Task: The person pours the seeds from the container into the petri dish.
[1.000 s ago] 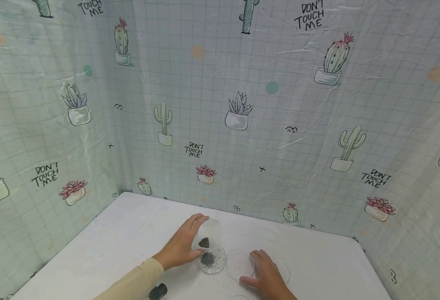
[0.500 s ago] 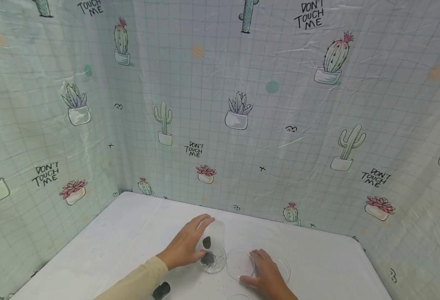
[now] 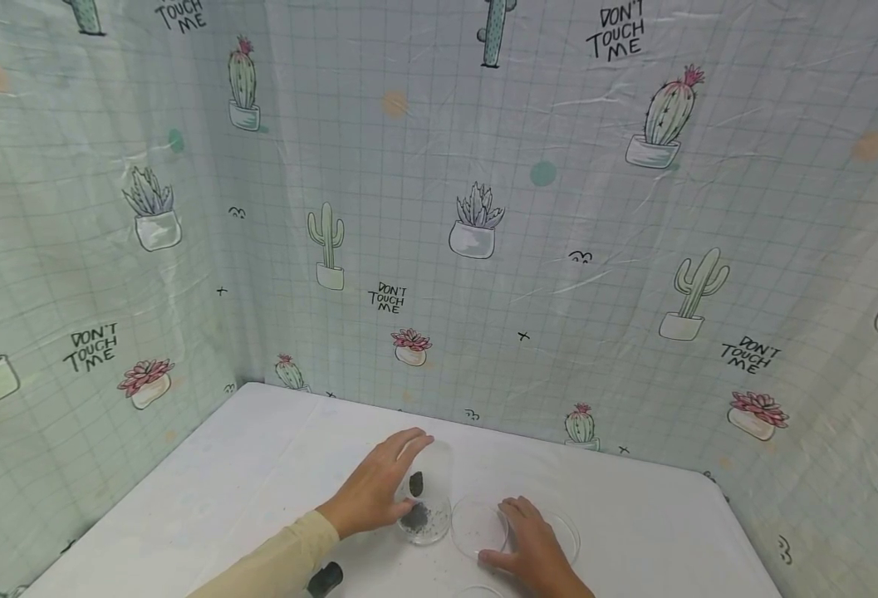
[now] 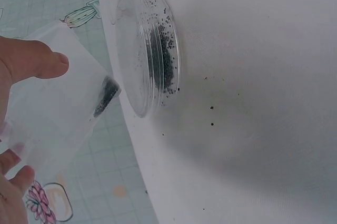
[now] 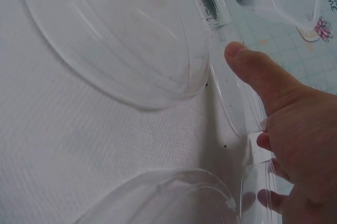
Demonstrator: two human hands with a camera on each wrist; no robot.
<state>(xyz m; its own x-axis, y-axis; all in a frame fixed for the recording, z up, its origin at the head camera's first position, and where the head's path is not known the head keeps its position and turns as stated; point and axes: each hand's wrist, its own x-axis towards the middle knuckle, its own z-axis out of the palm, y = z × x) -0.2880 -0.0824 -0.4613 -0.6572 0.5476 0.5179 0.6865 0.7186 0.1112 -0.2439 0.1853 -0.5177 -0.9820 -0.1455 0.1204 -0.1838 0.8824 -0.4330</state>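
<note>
My left hand [image 3: 371, 494] grips a clear plastic cup [image 4: 47, 98] with rounded corners, thumb on one side and fingers on the other. The cup is tilted, and dark granules [image 4: 107, 95] lie gathered in its lower corner. Just below it, a clear petri dish [image 3: 439, 531] stands on the table with a heap of dark granules [image 4: 160, 56] inside. My right hand [image 3: 536, 548] holds another clear petri dish [image 3: 476, 527] by its edge, between thumb and fingers. The fingers' far side is partly hidden in the right wrist view.
A further clear dish [image 3: 569, 536] lies right of my right hand, and another dish's rim [image 3: 479, 590] shows at the bottom edge. Loose dark specks dot the white table [image 4: 231, 40]. A dark object [image 3: 325, 579] sits under my left forearm. A patterned curtain [image 3: 476, 299] surrounds the table.
My left hand has shifted slightly right with the cup, and the dark granules in the cup appear as a narrower patch. The right hand stays in place at its dish.
</note>
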